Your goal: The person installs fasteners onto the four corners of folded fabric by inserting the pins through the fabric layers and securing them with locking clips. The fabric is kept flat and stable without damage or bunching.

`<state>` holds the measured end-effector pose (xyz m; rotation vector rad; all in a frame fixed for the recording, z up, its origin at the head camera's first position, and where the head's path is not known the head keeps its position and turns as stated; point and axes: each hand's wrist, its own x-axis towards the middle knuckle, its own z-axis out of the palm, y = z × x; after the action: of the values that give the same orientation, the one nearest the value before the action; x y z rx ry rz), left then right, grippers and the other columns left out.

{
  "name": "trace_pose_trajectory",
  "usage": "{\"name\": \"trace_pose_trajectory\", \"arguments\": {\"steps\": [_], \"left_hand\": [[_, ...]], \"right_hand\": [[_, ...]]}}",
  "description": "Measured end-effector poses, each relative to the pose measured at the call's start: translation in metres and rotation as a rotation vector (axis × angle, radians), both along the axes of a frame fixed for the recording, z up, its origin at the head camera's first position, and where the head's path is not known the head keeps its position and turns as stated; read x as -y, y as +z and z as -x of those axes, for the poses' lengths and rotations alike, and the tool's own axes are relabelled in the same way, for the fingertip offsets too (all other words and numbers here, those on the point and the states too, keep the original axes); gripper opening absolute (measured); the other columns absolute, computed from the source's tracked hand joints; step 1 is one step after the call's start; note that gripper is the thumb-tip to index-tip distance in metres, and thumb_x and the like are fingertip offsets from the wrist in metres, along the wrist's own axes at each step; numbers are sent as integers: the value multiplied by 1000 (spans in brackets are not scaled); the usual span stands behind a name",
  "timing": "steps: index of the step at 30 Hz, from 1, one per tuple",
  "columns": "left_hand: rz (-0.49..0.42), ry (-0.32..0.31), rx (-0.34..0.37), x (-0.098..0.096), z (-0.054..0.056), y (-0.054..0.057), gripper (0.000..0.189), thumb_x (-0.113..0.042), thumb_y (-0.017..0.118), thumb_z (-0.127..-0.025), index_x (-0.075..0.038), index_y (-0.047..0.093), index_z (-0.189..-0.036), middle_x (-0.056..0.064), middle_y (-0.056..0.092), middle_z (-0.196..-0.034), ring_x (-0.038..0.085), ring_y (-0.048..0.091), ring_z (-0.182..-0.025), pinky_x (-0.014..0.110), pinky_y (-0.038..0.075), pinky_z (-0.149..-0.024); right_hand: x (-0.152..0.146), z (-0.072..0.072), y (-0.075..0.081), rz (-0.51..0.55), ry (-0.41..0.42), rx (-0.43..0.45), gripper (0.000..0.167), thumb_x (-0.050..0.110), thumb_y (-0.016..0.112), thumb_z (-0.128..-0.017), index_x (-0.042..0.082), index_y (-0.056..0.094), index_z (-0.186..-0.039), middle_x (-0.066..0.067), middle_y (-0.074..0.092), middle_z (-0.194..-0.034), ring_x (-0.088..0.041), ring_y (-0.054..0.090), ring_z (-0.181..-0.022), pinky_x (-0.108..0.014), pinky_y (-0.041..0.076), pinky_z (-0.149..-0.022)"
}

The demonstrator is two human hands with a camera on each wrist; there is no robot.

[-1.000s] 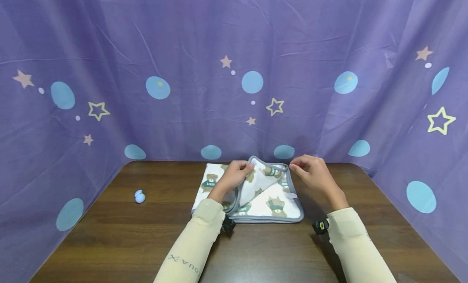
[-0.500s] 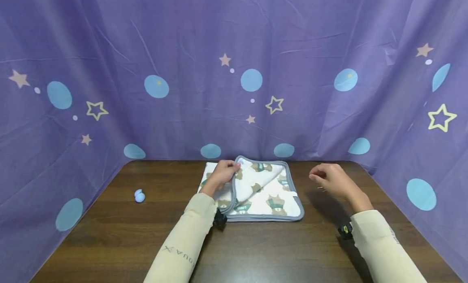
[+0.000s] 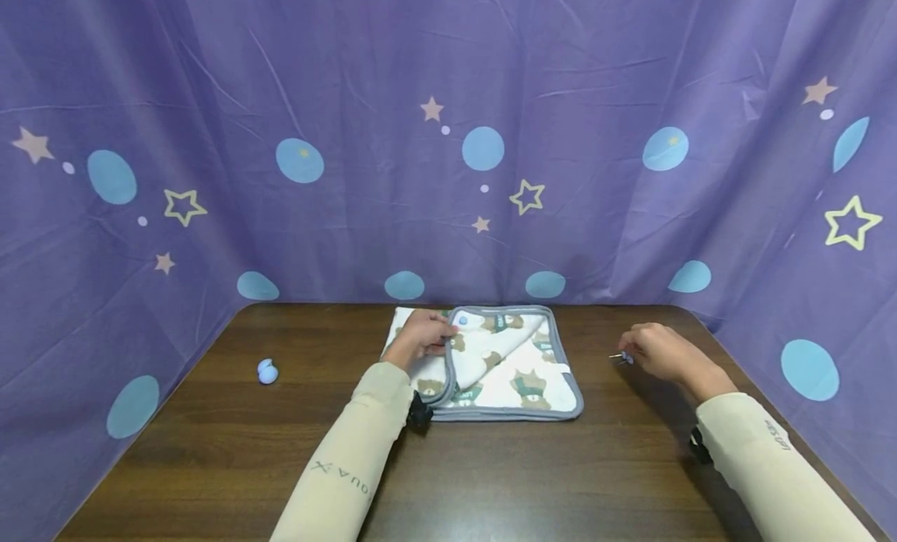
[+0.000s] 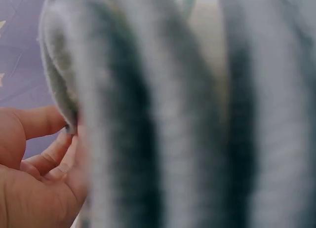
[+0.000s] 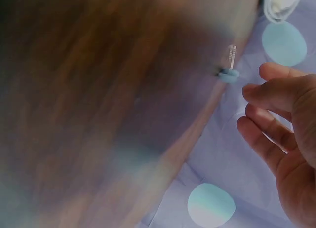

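A folded white blanket (image 3: pixel 515 367) with teddy bears and grey binding lies at the table's back middle. My left hand (image 3: pixel 423 336) pinches the edge of its folded-over flap between thumb and fingers; in the left wrist view, blurred grey binding hides most of the blanket. A small pale-blue dot (image 3: pixel 463 321) shows on the flap's corner. To the right, my right hand (image 3: pixel 662 351) hovers at a small blue piece with thin metal prongs (image 5: pixel 228 75). In the right wrist view, the fingertips (image 5: pixel 251 92) are loosely bent and apart from that piece.
A small pale-blue two-lobed object (image 3: pixel 267 371) lies on the brown wooden table (image 3: pixel 210 464) at the left. A purple curtain (image 3: pixel 364 160) with stars and dots hangs behind and along both sides. White sleeves cover both forearms.
My right hand has left the blanket's far right corner and moved right and down to the pronged piece. My left hand has drawn the flap leftward, and the flap now lies flatter.
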<state>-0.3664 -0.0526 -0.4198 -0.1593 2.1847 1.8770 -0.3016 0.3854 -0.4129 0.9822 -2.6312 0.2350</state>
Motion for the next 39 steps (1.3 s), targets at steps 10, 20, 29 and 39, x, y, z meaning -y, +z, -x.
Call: {"name": "trace_pose_trajectory", "arguments": {"steps": [10, 20, 29, 39], "left_hand": [[554, -4, -330, -4, -11, 32, 13, -11, 78, -89, -4, 71, -97, 11, 70, -90, 20, 69, -60, 33, 59, -59], [625, -532, -584, -44, -36, 53, 14, -17, 75, -96, -6, 73, -104, 4, 72, -91, 17, 68, -67, 28, 56, -62], [613, -929, -558, -86, -60, 36, 17, -7, 78, -91, -1, 73, -106, 0, 70, -85, 12, 67, -66, 22, 56, -60], [708, -1020, -580, -124, -77, 21, 18, -10, 85, -85, -8, 75, -99, -8, 68, -80, 0, 60, -72, 14, 51, -64]], "right_hand": [[-2, 3, -5, -89, -30, 86, 26, -13, 72, -79, 12, 75, -85, 1, 69, -83, -20, 68, -78, -40, 58, -68], [0, 4, -4, -158, -25, 103, 23, -13, 73, -78, 11, 74, -79, 5, 63, -77, -13, 62, -71, -33, 53, -61], [8, 1, -5, -191, -18, 94, 29, -8, 76, -80, 16, 64, -70, 9, 51, -73, -6, 51, -66, -30, 47, -58], [16, -2, -6, -132, 17, 60, 36, -11, 68, -86, 15, 53, -65, 12, 40, -69, -4, 39, -63, -26, 38, -54]]}}
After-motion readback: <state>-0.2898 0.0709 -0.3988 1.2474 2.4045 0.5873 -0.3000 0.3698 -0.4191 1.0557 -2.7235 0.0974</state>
